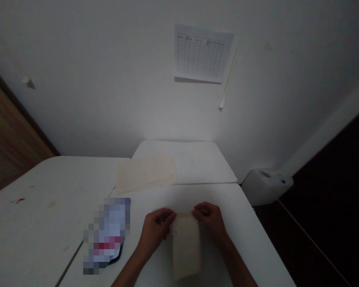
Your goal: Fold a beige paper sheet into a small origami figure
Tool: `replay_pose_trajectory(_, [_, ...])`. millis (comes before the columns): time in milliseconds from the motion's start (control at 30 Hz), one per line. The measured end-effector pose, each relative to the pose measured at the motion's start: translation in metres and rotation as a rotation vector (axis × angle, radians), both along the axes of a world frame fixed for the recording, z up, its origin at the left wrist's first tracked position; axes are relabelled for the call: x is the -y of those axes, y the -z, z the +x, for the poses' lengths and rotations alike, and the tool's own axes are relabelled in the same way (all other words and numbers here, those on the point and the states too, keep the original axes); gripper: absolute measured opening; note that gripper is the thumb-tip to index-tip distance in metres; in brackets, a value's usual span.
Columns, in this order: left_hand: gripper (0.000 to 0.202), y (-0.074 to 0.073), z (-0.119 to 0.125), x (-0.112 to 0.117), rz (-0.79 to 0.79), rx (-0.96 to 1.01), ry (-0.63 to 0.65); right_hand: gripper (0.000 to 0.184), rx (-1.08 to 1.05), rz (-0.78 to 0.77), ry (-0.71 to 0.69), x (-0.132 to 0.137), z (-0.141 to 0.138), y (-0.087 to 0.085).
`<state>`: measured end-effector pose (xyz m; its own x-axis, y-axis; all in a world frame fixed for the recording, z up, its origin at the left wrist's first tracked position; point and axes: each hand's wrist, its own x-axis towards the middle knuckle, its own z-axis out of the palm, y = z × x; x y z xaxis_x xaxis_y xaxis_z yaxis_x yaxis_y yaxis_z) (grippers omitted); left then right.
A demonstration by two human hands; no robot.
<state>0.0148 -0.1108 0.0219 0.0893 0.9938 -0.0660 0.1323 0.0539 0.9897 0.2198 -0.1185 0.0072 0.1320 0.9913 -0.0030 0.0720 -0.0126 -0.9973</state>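
Observation:
A narrow, cream-coloured piece of cloth or paper (186, 247) hangs or lies between my hands over the white table; I cannot tell which material it is. My left hand (158, 225) pinches its upper left corner between thumb and fingers. At the upper right corner, my right hand (210, 219) closes on it in the same way. A small crease or tear shows near its left edge. Farther back, a larger cream sheet (146, 173) of similar colour lies flat across the table joint.
White tables (48, 223) meet along seams. Left of my hands lies a blurred-out, phone-like object (110, 227). A printed chart (203, 54) hangs on the wall. A white plastic jerrycan (266, 186) stands past the right table edge, and a wooden panel (8, 135) is at far left.

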Motion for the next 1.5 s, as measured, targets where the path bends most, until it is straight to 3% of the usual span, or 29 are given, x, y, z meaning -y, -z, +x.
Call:
replay_pose_trajectory(433, [0.033, 0.002, 0.001, -0.001, -0.009, -0.046, 0.001, 0.025, 0.062, 0.035, 0.013, 0.000, -0.004, 0.000])
replay_pose_trajectory(633, [0.023, 0.010, -0.002, -0.002, 0.241, -0.315, -0.012, 0.015, 0.316, 0.156, 0.076, 0.007, -0.014, -0.002])
replay_pose_trajectory(800, [0.019, 0.013, -0.004, -0.001, 0.357, -0.659, -0.046, 0.012, 0.560, 0.218, 0.087, 0.006, -0.013, 0.007])
replay_pose_trajectory(933, [0.018, 0.008, -0.003, 0.001, 0.393, -0.854, -0.011, 0.012, 0.599, 0.220, 0.085, 0.005, -0.012, 0.011])
replay_pose_trajectory(1267, [0.017, 0.008, 0.002, -0.003, 0.322, -0.967, 0.014, 0.015, 0.604, 0.202, 0.108, 0.002, -0.014, 0.011])
replay_pose_trajectory(1500, [0.020, 0.008, 0.003, -0.019, 0.351, -1.014, 0.026, 0.017, 0.670, 0.231, 0.070, -0.012, -0.013, 0.006])
